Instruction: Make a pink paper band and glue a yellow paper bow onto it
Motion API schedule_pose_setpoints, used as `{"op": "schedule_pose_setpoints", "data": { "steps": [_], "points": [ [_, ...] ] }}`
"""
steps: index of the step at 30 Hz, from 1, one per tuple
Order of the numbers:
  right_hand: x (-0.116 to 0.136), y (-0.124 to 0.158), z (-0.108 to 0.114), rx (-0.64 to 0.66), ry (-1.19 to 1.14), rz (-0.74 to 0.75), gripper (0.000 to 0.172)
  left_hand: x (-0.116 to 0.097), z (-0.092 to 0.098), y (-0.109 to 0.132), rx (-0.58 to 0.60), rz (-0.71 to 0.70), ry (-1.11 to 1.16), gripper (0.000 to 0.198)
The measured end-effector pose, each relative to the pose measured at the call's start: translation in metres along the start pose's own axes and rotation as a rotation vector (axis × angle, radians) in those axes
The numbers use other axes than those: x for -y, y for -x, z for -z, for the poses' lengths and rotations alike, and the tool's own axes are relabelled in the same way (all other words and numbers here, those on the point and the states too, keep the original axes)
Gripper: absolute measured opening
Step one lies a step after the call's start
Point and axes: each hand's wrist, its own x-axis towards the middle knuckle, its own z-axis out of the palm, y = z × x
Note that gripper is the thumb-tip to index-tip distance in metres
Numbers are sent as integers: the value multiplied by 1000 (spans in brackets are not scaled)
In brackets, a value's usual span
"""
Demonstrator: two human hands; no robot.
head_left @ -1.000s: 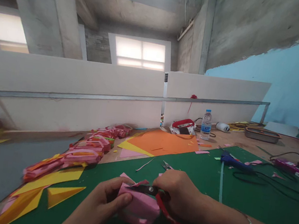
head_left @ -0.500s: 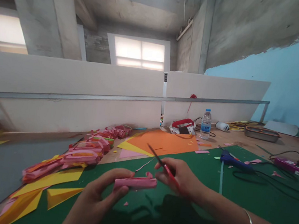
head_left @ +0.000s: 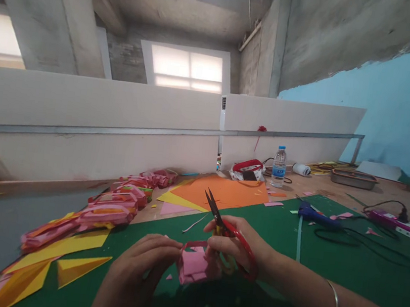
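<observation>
Pink boxy piece of folded paper (head_left: 196, 268) is held at six o'clock in the view, its nine o'clock edge pinched by the left hand (head_left: 142, 268). Red-handled, dark-bladed metal scissors (head_left: 222, 223) are gripped in the right hand (head_left: 241, 242). Likely light and easily crushed, the paper is best taken by its folded edges.

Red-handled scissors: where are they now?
In the head view, right of lower centre, the scissors are in the right hand, beside the folded pink paper at the left hand, blades pointing toward the orange sheet.
</observation>
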Motion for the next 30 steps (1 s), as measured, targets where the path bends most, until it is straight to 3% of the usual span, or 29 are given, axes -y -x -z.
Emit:
{"op": "schedule_pose_setpoints", "data": {
  "steps": [2, 6, 11, 15, 19, 23, 28, 30],
  "points": [
    [-2, -3, 4, -38, 138, 5, 21, 1, 0, 0, -11, 113, -7, 17],
    [-7, -13, 28, -135, 639, 53, 28, 2, 3, -2, 21, 295, -10, 26],
    [-7, -26, 65, -235, 932, 27, 39, 1, 3, -6, 20, 388, -41, 33],
    [-8, -35, 96, -358, 1137, -64, 41, 5, 2, -5, 47, 443, -13, 38],
    [-15, -37, 130, -385, 1304, -243, 29, 5, -2, -5, 90, 517, 16, 44],
    [-25, -39, 146, -352, 1380, -374, 28, 5, -11, -2, 134, 367, 67, 25],
    [-27, -40, 134, -311, 1407, -373, 29, 17, -26, 9, 322, 45, 65, 66],
    [-24, -38, 121, -283, 1405, -323, 28, 27, -36, 14, 268, -23, 61, 65]
  ]
}}
